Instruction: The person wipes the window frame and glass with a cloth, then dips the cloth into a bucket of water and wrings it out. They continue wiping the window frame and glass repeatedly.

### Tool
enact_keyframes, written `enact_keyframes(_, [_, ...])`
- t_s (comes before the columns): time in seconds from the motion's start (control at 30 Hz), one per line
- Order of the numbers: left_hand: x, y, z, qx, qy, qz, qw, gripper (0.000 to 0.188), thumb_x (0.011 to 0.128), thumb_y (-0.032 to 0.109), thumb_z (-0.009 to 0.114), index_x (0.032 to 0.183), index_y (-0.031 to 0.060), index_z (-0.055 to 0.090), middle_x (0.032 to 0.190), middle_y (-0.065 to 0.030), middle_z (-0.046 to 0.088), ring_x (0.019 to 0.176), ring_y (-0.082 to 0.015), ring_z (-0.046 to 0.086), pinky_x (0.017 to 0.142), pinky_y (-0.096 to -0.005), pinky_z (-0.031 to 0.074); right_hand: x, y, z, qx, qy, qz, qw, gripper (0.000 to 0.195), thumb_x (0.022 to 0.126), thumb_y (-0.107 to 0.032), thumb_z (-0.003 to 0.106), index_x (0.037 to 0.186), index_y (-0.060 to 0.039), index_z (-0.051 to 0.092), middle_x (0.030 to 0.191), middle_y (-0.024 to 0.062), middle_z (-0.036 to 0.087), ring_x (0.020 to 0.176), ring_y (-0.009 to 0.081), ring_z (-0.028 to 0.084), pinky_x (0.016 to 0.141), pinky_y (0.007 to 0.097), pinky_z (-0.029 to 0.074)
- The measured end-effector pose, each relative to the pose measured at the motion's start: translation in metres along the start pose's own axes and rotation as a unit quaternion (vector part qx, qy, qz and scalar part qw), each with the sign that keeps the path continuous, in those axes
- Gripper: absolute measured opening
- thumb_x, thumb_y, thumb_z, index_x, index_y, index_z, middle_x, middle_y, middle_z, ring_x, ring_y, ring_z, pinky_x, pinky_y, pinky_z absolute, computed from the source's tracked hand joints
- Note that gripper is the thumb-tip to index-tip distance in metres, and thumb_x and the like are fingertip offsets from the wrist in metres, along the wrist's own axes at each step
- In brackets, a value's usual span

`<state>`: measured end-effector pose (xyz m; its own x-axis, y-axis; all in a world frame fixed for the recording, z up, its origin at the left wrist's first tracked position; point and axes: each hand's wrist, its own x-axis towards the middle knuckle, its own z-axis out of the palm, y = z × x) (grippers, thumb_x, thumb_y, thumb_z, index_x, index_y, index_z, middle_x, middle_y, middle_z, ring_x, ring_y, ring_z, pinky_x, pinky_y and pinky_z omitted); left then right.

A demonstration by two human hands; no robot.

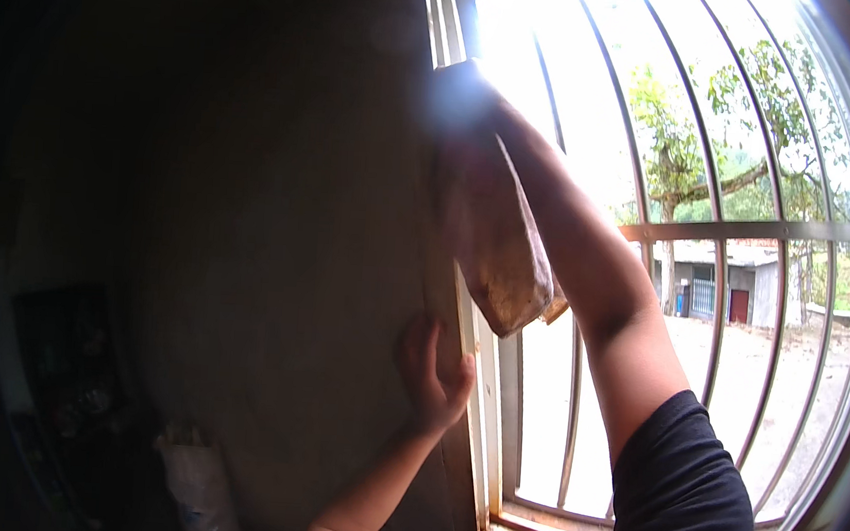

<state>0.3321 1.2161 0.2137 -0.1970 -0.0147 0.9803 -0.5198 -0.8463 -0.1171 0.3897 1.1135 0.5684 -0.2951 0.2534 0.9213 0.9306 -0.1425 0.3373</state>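
Observation:
My right hand [468, 104] is raised high beside the upper part of the window frame, blurred by glare and shadow. From it hangs a folded, stained cloth [501, 270], with its damp-looking brownish lower end in front of the frame. The fingers on the cloth are too dark to make out. Lower down, my left hand [436, 376] rests against the wall edge at the side of the window frame [485, 415]. Its thumb is spread from the fingers, and nothing shows in it.
Metal window bars [718, 181] with a crossbar [756, 229] span the right side. Outside stand a tree [668, 171] and a low building [756, 275]. A dark wall [287, 257] fills the left. A pale sack-like object [200, 485] stands at the lower left.

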Motion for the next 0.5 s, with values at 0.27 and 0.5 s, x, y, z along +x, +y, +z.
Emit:
enact_keyframes(0.27, [0.002, 0.028, 0.016, -0.076, -0.013, -0.131, 0.988, 0.043, 0.09, 0.023, 0.05, 0.126, -0.0012, 0.05, 0.126, -0.0217, 0.05, 0.118, -0.0371, 0.046, 0.103, -0.045, 0.033, -0.141, -0.021, -0.016, 0.08, -0.063, 0.075, 0.992, 0.015, 0.09, -0.01, 0.055, 0.095, -0.0002, 0.065, 0.074, 0.0059, 0.064, 0.068, 0.0081, 0.056, 0.063, 0.029, 0.048])
enact_keyframes(0.5, [0.018, 0.038, -0.017, -0.072, 0.039, -0.106, 0.991, 0.04, 0.095, 0.022, 0.037, 0.126, -0.0022, 0.05, 0.127, -0.0224, 0.049, 0.117, -0.0368, 0.046, 0.104, -0.0441, 0.033, -0.275, -0.161, -0.014, 0.113, -0.139, 0.188, 0.966, 0.019, 0.088, -0.022, 0.054, 0.079, -0.005, 0.053, 0.071, 0.0192, 0.058, 0.071, 0.0411, 0.058, 0.06, 0.0467, 0.046])
